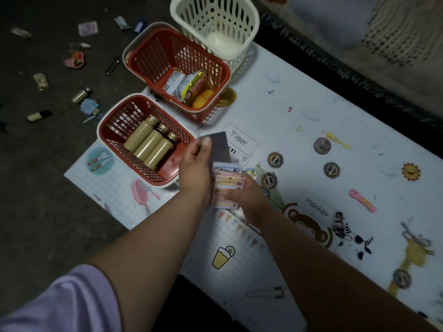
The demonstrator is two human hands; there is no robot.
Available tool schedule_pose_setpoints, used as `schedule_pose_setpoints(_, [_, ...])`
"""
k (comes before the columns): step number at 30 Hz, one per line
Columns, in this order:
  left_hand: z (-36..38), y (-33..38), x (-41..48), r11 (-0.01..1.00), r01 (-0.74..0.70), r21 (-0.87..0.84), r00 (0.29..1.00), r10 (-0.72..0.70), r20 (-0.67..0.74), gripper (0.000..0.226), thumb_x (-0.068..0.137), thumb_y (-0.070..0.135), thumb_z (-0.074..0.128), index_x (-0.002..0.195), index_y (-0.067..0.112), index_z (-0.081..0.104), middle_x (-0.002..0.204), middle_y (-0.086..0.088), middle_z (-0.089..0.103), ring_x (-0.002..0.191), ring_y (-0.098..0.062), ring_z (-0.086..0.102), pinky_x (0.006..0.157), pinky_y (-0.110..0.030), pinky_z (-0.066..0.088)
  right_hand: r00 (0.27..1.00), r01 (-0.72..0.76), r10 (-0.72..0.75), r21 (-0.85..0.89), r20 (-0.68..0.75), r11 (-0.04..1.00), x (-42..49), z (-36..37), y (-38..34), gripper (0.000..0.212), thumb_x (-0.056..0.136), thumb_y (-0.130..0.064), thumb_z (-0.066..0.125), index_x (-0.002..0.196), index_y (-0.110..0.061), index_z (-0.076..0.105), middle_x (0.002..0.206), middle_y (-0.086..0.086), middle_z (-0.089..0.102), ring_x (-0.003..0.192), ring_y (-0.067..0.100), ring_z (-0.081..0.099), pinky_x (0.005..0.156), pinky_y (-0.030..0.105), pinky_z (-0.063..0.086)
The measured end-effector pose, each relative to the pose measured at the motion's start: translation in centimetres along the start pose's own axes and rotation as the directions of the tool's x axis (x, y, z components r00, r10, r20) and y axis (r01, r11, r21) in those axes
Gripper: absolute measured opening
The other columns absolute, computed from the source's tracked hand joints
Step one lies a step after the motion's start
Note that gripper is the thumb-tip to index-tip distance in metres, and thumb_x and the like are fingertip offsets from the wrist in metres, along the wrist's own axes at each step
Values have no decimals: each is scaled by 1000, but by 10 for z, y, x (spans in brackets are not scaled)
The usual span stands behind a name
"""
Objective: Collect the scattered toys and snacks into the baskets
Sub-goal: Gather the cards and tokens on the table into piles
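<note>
My left hand [195, 167] pinches a dark grey card [219, 146] by its edge, just right of the near red basket [105, 130], which holds three tan bottles [149, 143]. My right hand [247, 196] grips a fanned stack of picture cards [229, 182] below that dark card. Behind it, a second red basket [223, 68] contains snack packets [191, 86]. A tall white basket [239, 20] stands at the back. Several round tokens [275, 159] lie on the white play mat [299, 92] to the right of my hands.
Bottles, wrappers and small toys [81, 94] are scattered on the dark floor at the left. On the mat lie a pink spoon [362, 201], a yellow toy [339, 140] and a small zebra figure [345, 232]. A black barrier [347, 75] edges the mat at the back right.
</note>
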State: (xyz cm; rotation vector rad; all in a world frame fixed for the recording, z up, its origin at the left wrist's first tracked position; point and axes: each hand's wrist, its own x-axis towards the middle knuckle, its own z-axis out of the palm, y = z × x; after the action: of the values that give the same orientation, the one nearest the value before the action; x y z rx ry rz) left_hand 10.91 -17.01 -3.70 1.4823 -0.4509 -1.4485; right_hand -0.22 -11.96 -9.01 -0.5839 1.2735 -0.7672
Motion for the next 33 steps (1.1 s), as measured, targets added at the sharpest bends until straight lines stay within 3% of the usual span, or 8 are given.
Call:
schedule_pose_setpoints(4, [10, 23, 13, 995, -87, -43, 993, 84, -78, 13, 88, 37, 59, 81, 36, 69, 103, -3, 68, 109, -27, 59, 103, -53, 43, 993, -30, 40, 96, -110, 995, -9, -18, -7, 51, 68, 3, 70, 117, 1, 55, 107, 22, 67, 95, 36, 67, 85, 52, 55])
schedule_pose_setpoints(6, [12, 34, 16, 989, -147, 26, 985, 149, -92, 16, 88, 41, 55, 78, 42, 67, 99, 2, 66, 105, -24, 59, 100, -52, 44, 984, -28, 68, 237, -162, 971, -12, -25, -18, 50, 74, 5, 67, 122, -1, 54, 114, 27, 64, 103, 41, 64, 91, 61, 49])
schedule_pose_setpoints(9, [10, 39, 21, 969, -149, 196, 985, 162, -51, 17, 93, 44, 46, 89, 41, 62, 97, 4, 64, 102, -24, 58, 93, -45, 47, 993, -19, 53, 308, -102, 951, -14, -29, -45, 37, 85, 9, 57, 122, 1, 54, 113, 27, 64, 102, 39, 66, 90, 53, 52])
schedule_pose_setpoints(13, [18, 38, 11, 927, 79, 367, 982, -135, 130, 36, 100, 40, 34, 127, 25, 52, 119, -6, 65, 106, -26, 62, 96, -45, 50, 999, 38, -44, 214, 22, 976, -4, 0, -85, 32, 85, 15, 51, 107, -7, 61, 99, 17, 70, 87, 28, 70, 82, 44, 57])
schedule_pose_setpoints(18, [29, 51, -3, 955, 54, 291, 940, -147, 309, 43, 91, 55, 45, 115, 22, 59, 113, -10, 67, 99, -22, 67, 77, -31, 55, 973, 127, -120, 21, -195, 992, 9, 22, -95, 52, 73, 16, 61, 102, -27, 56, 104, 14, 67, 100, 32, 66, 87, 52, 54])
schedule_pose_setpoints(22, [15, 39, -6, 953, -22, 302, 939, -84, 332, 28, 89, 21, 61, 115, 17, 52, 123, -18, 57, 95, -13, 61, 69, -10, 50, 932, 171, -183, -64, -312, 983, 6, 34, -78, 31, 80, 11, 58, 86, -20, 62, 88, 7, 70, 86, 22, 68, 70, 26, 56])
schedule_pose_setpoints(28, [2, 9, 10, 955, 0, 295, 943, -99, 318, 46, 92, 19, 58, 135, 25, 42, 132, 2, 45, 103, 3, 52, 65, 0, 44, 900, 183, -223, -139, -375, 973, 27, 41, -37, 38, 75, 17, 52, 90, -17, 59, 95, 5, 68, 91, 17, 65, 78, 31, 54])
schedule_pose_setpoints(33, [-1, -7, 23, 919, 10, 394, 937, -147, 318, 28, 95, 28, 51, 122, 31, 48, 119, 2, 57, 107, -10, 55, 72, -6, 43, 888, 194, -225, -117, -401, 974, 46, 39, -17, 36, 81, 11, 55, 86, -24, 60, 94, 7, 68, 87, 16, 65, 73, 27, 54])
